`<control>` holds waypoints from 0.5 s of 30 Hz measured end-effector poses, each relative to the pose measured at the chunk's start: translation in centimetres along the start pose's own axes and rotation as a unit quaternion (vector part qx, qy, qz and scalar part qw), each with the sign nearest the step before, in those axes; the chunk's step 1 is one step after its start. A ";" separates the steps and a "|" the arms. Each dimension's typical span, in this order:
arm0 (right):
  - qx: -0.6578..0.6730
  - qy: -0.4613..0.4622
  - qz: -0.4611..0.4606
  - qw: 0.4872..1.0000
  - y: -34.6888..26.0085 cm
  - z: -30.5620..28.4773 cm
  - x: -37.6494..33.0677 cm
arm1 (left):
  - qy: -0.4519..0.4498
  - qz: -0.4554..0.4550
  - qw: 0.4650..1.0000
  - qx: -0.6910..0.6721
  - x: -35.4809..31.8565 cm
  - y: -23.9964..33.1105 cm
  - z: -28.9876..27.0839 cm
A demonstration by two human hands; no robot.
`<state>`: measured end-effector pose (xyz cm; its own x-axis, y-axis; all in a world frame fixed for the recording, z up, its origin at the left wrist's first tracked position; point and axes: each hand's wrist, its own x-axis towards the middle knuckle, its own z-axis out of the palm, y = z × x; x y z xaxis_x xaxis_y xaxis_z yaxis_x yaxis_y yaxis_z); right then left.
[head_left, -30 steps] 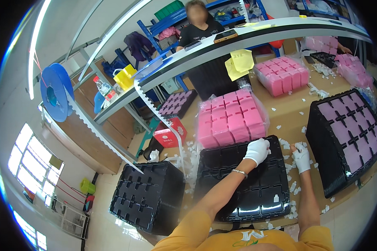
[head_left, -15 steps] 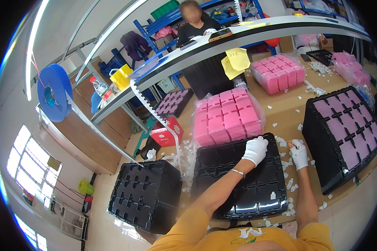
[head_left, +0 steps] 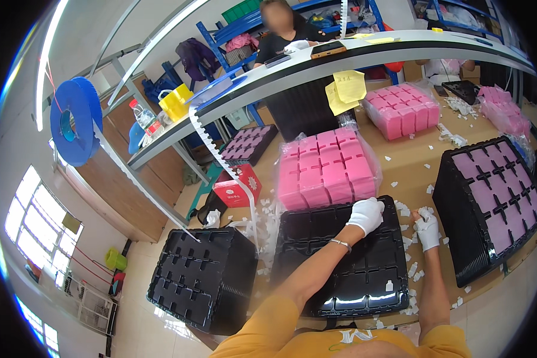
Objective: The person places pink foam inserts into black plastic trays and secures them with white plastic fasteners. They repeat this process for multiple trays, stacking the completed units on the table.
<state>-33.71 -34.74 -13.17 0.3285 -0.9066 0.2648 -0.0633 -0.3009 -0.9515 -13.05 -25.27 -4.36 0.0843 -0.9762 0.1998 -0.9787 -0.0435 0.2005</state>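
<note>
A worker in a yellow shirt leans over a cardboard-topped bench, both hands in white gloves. The left hand (head_left: pixel 366 215) rests knuckles-up on the far edge of a glossy black moulded tray (head_left: pixel 340 262) that lies flat directly under the forearm; its fingers are curled down onto the tray rim, and whether they pinch anything cannot be told. Just to the right of it, off the tray's corner, the right hand (head_left: pixel 427 228) is closed into a loose fist around small white scraps, some of which show above the glove.

More white scraps (head_left: pixel 410 271) are scattered on the bench between and below the two hands. One small white piece (head_left: pixel 389 286) sits in a pocket of the tray, nearer the worker than either hand.

Right of the right hand, well apart from it, stands a tall stack of black trays (head_left: pixel 489 203) whose top one is filled with pink blocks. Left of the left hand, past the bench edge, is another stack of black trays (head_left: pixel 200 280), with no blocks in its top tray.

Immediately beyond the left hand lies a plastic-wrapped block of pink foam pieces (head_left: pixel 325 167); a second wrapped pink block (head_left: pixel 403 110) lies farther back, right. A white perforated strip (head_left: pixel 221 161) runs from a blue reel (head_left: pixel 77 122) at far left. Behind a curved grey shelf (head_left: pixel 340 59), another person (head_left: pixel 283 36) in dark clothing is seated.
</note>
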 end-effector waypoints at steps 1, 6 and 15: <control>-0.004 0.001 -0.002 1.000 -0.1 0.0 -0.2 | 0.001 0.002 1.000 -0.004 -0.2 0.0 -0.2; -0.121 0.036 -0.112 0.986 0.2 -0.9 0.3 | -0.019 0.005 1.000 0.018 0.7 0.6 -1.8; -0.078 -0.025 -0.054 0.995 -2.8 -0.7 -0.7 | -0.070 0.005 0.997 -0.006 0.4 0.2 -1.5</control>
<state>-34.48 -33.46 -10.60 0.3881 -0.8518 0.3519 -0.1702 -0.4415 -0.8810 -12.90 -25.30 -2.78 0.0459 -0.9968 0.0658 -0.9770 -0.0310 0.2110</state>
